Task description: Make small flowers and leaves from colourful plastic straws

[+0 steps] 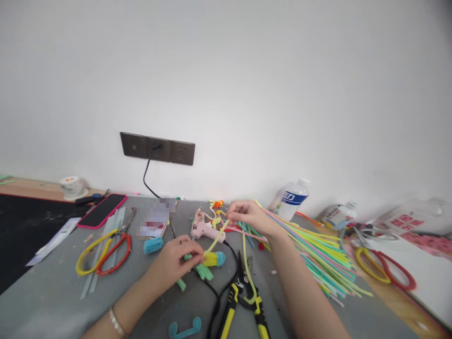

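A yellow-green pipe cleaner (pixel 217 239) runs slanting between my two hands. My left hand (pixel 180 259) is closed in a pinch on its lower end, and my right hand (pixel 249 216) pinches it higher up. From the right hand a length hangs down over the yellow-and-black pliers (pixel 243 296). Close to the left fingertips is a yellow bundle with a blue wrapped end (pixel 219 258); whether the fingers touch it is unclear. Short green pipe cleaner pieces (pixel 204 271) lie below it. Behind the hands sits a pink glue gun (pixel 206 230).
Loose pipe cleaners (pixel 325 249) spread at right beside a white bottle (pixel 291 200). Scissors with red and yellow handles (pixel 386 268) lie far right, and red-and-yellow-handled snips (pixel 106 252) left, near a pink-edged phone (pixel 103 210). A black cord (pixel 235 254) crosses the grey mat.
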Available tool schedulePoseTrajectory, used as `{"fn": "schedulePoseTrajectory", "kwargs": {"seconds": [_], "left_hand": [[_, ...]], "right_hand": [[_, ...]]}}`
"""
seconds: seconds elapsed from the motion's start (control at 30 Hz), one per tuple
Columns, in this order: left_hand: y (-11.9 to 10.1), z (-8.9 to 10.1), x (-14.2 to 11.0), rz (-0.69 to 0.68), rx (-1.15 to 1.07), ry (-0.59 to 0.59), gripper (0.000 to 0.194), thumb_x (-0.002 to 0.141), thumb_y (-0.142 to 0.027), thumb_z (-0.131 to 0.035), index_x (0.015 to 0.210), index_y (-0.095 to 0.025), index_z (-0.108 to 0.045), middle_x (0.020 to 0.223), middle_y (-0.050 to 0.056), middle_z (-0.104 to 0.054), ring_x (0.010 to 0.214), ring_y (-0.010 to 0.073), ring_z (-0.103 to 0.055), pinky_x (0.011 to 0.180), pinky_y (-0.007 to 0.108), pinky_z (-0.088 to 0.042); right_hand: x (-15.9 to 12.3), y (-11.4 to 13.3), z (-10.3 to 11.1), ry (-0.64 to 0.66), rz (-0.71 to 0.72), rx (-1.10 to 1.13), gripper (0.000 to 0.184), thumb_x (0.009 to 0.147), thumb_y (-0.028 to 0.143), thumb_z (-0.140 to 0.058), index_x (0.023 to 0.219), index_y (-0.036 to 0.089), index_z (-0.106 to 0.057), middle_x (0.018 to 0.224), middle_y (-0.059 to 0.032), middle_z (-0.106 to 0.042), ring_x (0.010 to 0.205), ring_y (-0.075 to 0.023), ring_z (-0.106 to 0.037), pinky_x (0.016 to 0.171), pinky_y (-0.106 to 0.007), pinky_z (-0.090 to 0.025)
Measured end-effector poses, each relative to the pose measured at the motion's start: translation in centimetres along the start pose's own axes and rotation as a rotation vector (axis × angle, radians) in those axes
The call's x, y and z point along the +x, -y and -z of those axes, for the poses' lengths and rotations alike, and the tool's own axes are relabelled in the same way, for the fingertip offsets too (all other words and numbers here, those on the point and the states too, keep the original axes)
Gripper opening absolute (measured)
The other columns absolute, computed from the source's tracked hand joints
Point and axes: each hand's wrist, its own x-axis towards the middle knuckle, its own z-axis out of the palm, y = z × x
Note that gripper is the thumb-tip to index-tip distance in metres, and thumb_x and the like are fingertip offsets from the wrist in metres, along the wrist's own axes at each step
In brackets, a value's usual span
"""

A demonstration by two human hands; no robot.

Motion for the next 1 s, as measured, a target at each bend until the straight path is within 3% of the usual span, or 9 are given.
{"fn": "schedulePoseTrajectory", "kwargs": {"seconds": [0.2,0.3,0.53,0.67,0.77,0.87,1.0], "left_hand": [[0.2,-0.1,-0.2,-0.09,0.018,-0.022,0.019,0.092,-0.025,-0.054,0.084,-0.02,-0.071,0.076,0.004,-0.068,0.074,0.0173,-0.062,0.065,0.025,-0.049],[0.0,0.0,-0.1,-0.098,0.026,-0.004,0.021,0.093,-0.028,-0.054,0.084,-0.021,-0.072,0.076,0.005,-0.069,0.075,0.0178,-0.062,0.066,0.026,-0.05],[0.0,-0.1,-0.1,-0.198,0.033,0.006,0.017,0.093,-0.024,-0.055,0.089,-0.022,-0.072,0.076,0.004,-0.072,0.073,0.0172,-0.062,0.068,0.027,-0.052],[0.1,-0.3,-0.2,-0.246,0.051,0.031,0.015,0.092,-0.02,-0.056,0.091,-0.023,-0.071,0.078,0.003,-0.073,0.075,0.017,-0.062,0.07,0.027,-0.051],[0.2,-0.4,-0.2,-0.258,0.046,0.032,0.014,0.092,-0.018,-0.057,0.091,-0.022,-0.069,0.08,0.003,-0.074,0.074,0.0169,-0.062,0.07,0.027,-0.051],[0.3,-0.4,-0.2,-0.251,0.052,0.018,0.012,0.091,-0.017,-0.057,0.091,-0.022,-0.069,0.081,0.003,-0.074,0.075,0.0171,-0.062,0.068,0.027,-0.051],[0.5,-0.4,-0.2,-0.237,0.076,0.001,0.012,0.092,-0.018,-0.057,0.091,-0.021,-0.069,0.08,0.004,-0.073,0.075,0.017,-0.063,0.068,0.027,-0.052]], "right_hand": [[1.0,-2.3,1.6,-0.396,0.117,-0.019,0.032,0.083,0.05,-0.061,0.079,0.018,-0.065,0.064,0.0002,-0.064,0.06,-0.014,-0.058,0.063,-0.027,-0.048],[1.8,-3.9,1.8,-0.464,0.09,-0.094,0.035,0.079,0.052,-0.063,0.081,0.017,-0.067,0.069,-0.003,-0.069,0.061,-0.0159,-0.06,0.063,-0.029,-0.049],[1.6,-4.5,3.2,-0.506,0.056,-0.251,0.033,0.08,0.05,-0.057,0.082,0.018,-0.067,0.074,-0.0058,-0.073,0.063,-0.0185,-0.062,0.063,-0.032,-0.049],[1.3,-4.7,3.7,-0.517,0.02,-0.399,0.022,0.078,0.04,-0.059,0.079,0.02,-0.068,0.072,-0.005,-0.072,0.064,-0.0196,-0.062,0.063,-0.031,-0.047],[1.4,-6.3,2.8,-0.505,-0.037,-0.521,0.007,0.067,0.024,-0.069,0.061,0.021,-0.065,0.06,-0.0018,-0.068,0.058,-0.0181,-0.058,0.058,-0.028,-0.042],[1.7,-8.0,1.3,-0.493,-0.096,-0.59,0.017,0.058,0.012,-0.071,0.05,0.021,-0.06,0.05,0.001,-0.061,0.051,-0.0159,-0.054,0.053,-0.026,-0.037],[2.0,-8.3,0.9,-0.48,-0.099,-0.603,0.015,0.064,0.014,-0.067,0.052,0.02,-0.06,0.054,-0.0001,-0.062,0.055,-0.0167,-0.057,0.056,-0.026,-0.039]]}}
